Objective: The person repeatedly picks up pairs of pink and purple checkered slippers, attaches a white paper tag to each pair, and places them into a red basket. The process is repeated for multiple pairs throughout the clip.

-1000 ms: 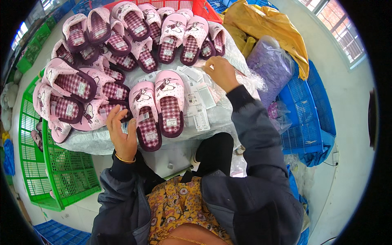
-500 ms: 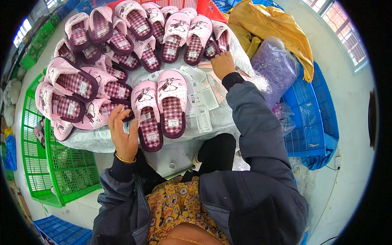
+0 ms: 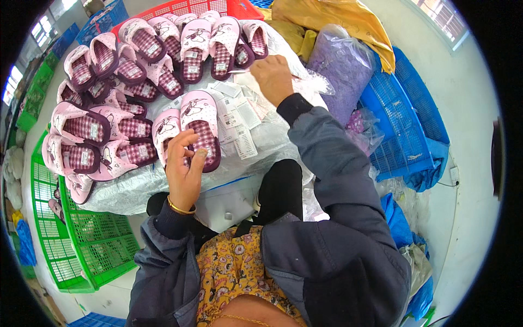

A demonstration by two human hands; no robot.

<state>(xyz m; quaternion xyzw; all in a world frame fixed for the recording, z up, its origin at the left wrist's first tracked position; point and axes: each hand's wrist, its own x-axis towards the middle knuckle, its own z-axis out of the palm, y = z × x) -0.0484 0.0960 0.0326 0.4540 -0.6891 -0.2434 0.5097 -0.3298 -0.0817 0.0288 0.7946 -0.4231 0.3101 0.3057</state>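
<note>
A pair of pink slippers stands in front of me, toes pointing away: the right slipper (image 3: 200, 131) shows its dark plaid insole, the left slipper (image 3: 166, 129) is partly covered by my left hand (image 3: 184, 166). That hand is open, fingers loosely bent and thumb apart, over the left slipper; whether it touches is unclear. Farther off, my right hand (image 3: 272, 79) is closed, knuckles up, beside the far row of slippers. A thin pale edge shows at its fingertips, but what they hold is hidden. Between the hands lie printed paper tags (image 3: 244, 143), spread on clear plastic.
Many similar slippers (image 3: 84, 128) are heaped at left and along the back, before a red crate (image 3: 239, 8). Left stands a green crate (image 3: 101, 240). Blue crates (image 3: 397, 125) at right hold a bagged purple bundle (image 3: 340, 68) beneath yellow cloth (image 3: 343, 22).
The view has shifted, and the table's contents appear farther left. My left hand has moved from beside the heaped slippers to over the pair's left slipper. My right hand has come nearer the tags.
</note>
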